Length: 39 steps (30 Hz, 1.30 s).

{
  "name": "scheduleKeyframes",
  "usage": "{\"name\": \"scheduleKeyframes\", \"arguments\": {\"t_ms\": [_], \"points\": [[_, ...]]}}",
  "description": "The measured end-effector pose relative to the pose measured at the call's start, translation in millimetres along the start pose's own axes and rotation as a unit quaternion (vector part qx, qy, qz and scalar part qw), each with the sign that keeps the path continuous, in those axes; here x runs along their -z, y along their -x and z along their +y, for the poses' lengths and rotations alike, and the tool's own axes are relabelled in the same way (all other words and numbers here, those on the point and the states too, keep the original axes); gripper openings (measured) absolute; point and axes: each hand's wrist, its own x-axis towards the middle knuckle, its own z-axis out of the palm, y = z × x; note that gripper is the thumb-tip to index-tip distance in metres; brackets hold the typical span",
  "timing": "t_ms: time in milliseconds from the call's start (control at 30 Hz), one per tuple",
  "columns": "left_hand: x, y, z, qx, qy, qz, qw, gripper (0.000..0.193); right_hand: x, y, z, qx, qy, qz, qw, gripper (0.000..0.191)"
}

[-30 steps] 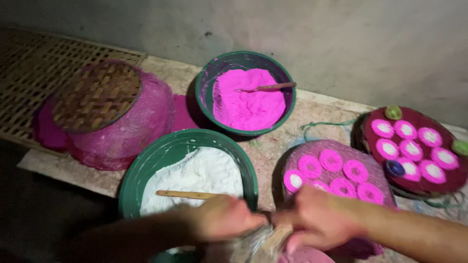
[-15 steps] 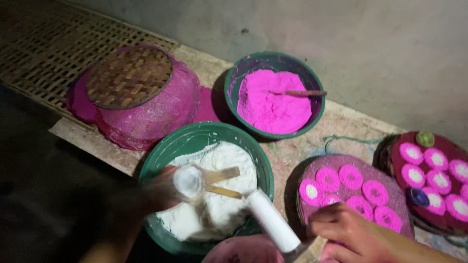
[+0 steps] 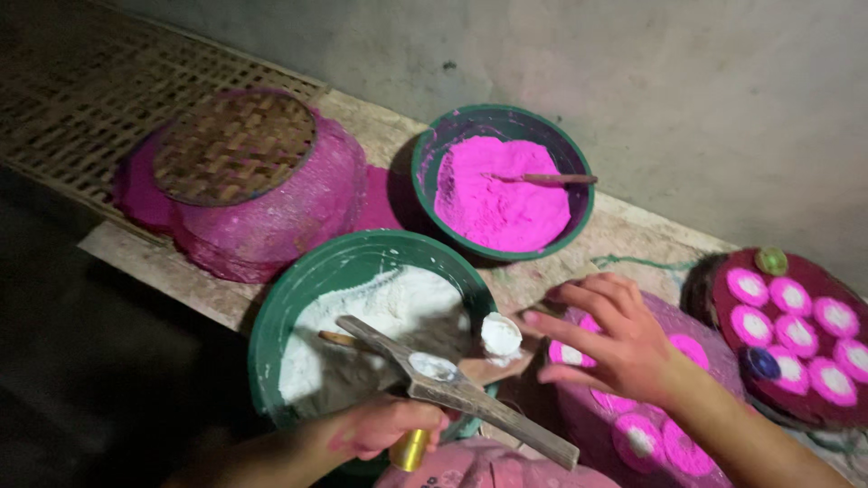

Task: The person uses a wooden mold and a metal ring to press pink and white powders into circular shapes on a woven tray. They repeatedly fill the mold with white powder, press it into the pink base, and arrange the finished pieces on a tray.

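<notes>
My left hand (image 3: 380,427) is at the bottom edge, closed around a wooden mould (image 3: 452,384) with a round hole packed with white powder; a brass-coloured tube (image 3: 409,449) sticks out below the fist. A small white round cake (image 3: 500,336) rests on a flat wooden piece just past the mould. My right hand (image 3: 608,342) hovers with spread fingers over a pink cloth-covered tray (image 3: 696,357) of round pink cakes, its thumb close to the white cake. The mould lies over the rim of a green bowl of white flour (image 3: 362,316).
A second green bowl (image 3: 503,188) holds pink powder and a wooden stick. An upturned woven basket on pink cloth (image 3: 237,161) sits at the left on a bamboo mat. A dark round tray of pink-and-white cakes (image 3: 788,321) stands at the right by the wall.
My right hand rose from the lower right to above the pink tray, fingers spread. My left hand dropped from over the flour bowl to the bottom edge with the mould. A white cake now lies beside the mould.
</notes>
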Motion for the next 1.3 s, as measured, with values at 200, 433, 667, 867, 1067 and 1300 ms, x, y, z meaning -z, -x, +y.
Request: {"name": "scheduleKeyframes", "arguments": {"t_ms": [200, 433, 667, 867, 1067, 1300], "points": [[-22.7, 21.1, 30.7, -0.053, -0.032, 0.016, 0.998, 0.015, 27.9, 10.9, -32.5, -0.010, -0.081, 0.092, 0.992, 0.043], [-29.9, 27.8, 56.5, -0.133, -0.124, -0.017, 0.983, 0.024, 31.5, 10.4, -45.4, -0.182, -0.263, -0.014, 0.947, 0.048], [-40.5, 28.0, 62.2, -0.039, -0.235, 0.034, 0.971, 0.034, 26.4, 47.1, -74.7, -0.267, -0.189, 0.154, 0.932, 0.032], [-37.0, 23.9, 59.5, -0.094, -0.264, -0.004, 0.960, 0.058, 13.4, 79.1, -95.0, -0.171, -0.048, 0.233, 0.956, 0.031], [-35.4, 22.2, 68.7, -0.133, -0.428, -0.042, 0.893, 0.066, 19.8, 70.5, -107.9, -0.156, 0.005, 0.205, 0.966, 0.034], [-32.6, 13.6, 58.2, -0.056, -0.488, -0.052, 0.870, 0.052, 26.4, 56.4, -105.8, -0.153, 0.050, 0.218, 0.962, 0.045]]}}
